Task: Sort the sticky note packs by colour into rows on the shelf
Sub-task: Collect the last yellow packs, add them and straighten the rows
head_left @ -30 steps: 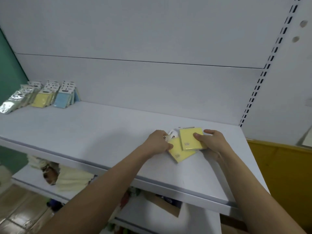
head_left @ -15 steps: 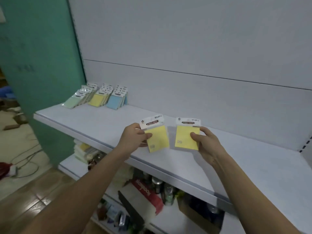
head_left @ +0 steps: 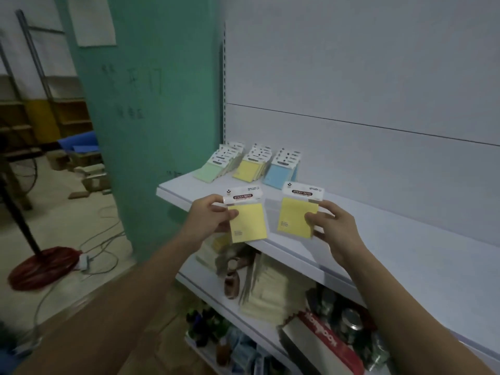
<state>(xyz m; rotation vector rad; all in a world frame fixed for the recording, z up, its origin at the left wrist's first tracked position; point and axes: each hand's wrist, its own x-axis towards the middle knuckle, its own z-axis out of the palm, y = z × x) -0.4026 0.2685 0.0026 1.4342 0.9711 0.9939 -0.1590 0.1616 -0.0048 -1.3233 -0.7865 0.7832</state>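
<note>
- The left hand [head_left: 209,220] pinches a yellow plastic-wrapped sticky note pack [head_left: 246,215]; the right hand [head_left: 334,228] pinches its twin [head_left: 297,212].
- Both packs are held upright above the white metal shelf [head_left: 405,255], probably bound for the yellow row [head_left: 250,167], between the green row [head_left: 220,166] and the blue row [head_left: 282,170].
- A teal pillar [head_left: 151,117] stands left of the shelf.

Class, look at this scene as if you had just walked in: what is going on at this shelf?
A person holds one yellow sticky note pack in each of the hands: the left hand pinches one pack, the right hand the other pack. Both are in the air above the white shelf. At its far end lie three rows: green, yellow, blue.
</note>
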